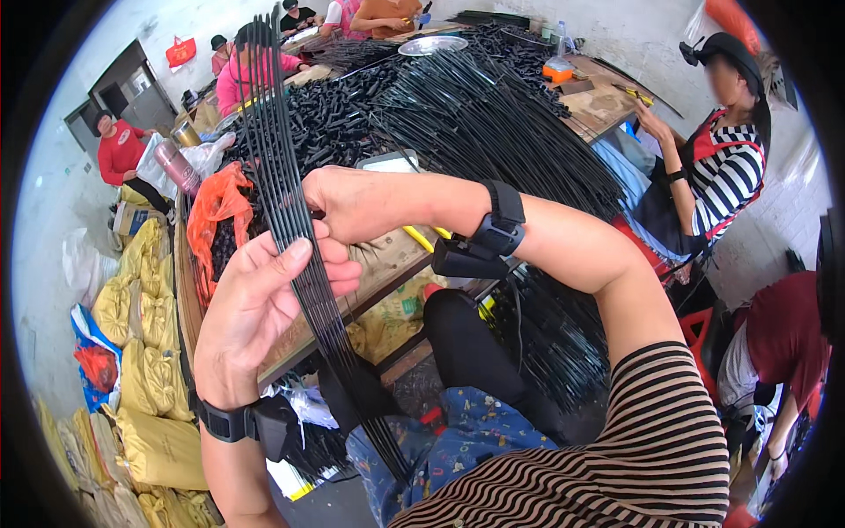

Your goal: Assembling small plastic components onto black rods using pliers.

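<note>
From my remote seat I see both hands raised over the lap with a bundle of thin black rods (283, 189) held between them, the rods long, straight and glossy, laid side by side in a flat fan that narrows toward the bottom, where the ends gather near the patterned blue cloth (458, 431) on the knees, and spreads toward the top, where the tips reach up past the workbench. The left hand (264, 304) sits behind the bundle at mid-length, its fingers curled loosely forward with the thumb pressed across the front of the rods, so it is closed around them. The right hand (356, 202) comes in from the right at the same height, its fingers folded onto the rods' edge just above the left thumb (the fingertips themselves are hidden behind the bundle, so I cannot tell how tightly they pinch). Each wrist carries a black strap with a small black box. Beyond the hands, the wooden workbench (387, 255) holds a great heap of the same black rods (493, 123) and a pile of short black pieces (330, 119), with an orange plastic bag (220, 207) at its left edge. Yellow sacks (150, 352) lie stacked on the floor to the left.
</note>
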A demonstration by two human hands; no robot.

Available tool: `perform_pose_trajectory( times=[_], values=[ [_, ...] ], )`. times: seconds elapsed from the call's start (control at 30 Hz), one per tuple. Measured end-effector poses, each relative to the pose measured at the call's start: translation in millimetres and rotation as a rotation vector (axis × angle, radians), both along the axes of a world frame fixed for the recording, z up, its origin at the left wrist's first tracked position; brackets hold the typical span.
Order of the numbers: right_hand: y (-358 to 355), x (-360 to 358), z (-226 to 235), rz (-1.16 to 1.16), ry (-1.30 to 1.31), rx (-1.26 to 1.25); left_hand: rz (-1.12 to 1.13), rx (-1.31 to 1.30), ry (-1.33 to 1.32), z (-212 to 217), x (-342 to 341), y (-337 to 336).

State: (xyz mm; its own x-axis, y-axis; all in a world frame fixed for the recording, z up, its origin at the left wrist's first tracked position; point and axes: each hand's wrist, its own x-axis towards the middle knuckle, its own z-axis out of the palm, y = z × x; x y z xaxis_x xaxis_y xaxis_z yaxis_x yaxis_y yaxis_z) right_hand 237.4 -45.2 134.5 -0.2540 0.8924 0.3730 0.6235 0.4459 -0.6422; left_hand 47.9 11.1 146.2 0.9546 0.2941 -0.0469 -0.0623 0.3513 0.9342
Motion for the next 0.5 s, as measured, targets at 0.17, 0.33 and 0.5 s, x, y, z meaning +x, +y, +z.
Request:
perform_pose_trajectory(
  times=[0.17, 0.33, 0.5],
  values=[
    [16, 7, -25, 0.011, -0.216, 0.193, 0.066, 0.09, -0.069, -2, -12, -4],
    [62, 53, -61, -0.283, -0.57, 0.392, 0.238, 0.326, -0.216, -41, -22, -4],
    [112, 75, -117, -0.238, -0.855, 0.583, 0.287, 0.363, -0.051, -141, -8, -20]
  ],
)
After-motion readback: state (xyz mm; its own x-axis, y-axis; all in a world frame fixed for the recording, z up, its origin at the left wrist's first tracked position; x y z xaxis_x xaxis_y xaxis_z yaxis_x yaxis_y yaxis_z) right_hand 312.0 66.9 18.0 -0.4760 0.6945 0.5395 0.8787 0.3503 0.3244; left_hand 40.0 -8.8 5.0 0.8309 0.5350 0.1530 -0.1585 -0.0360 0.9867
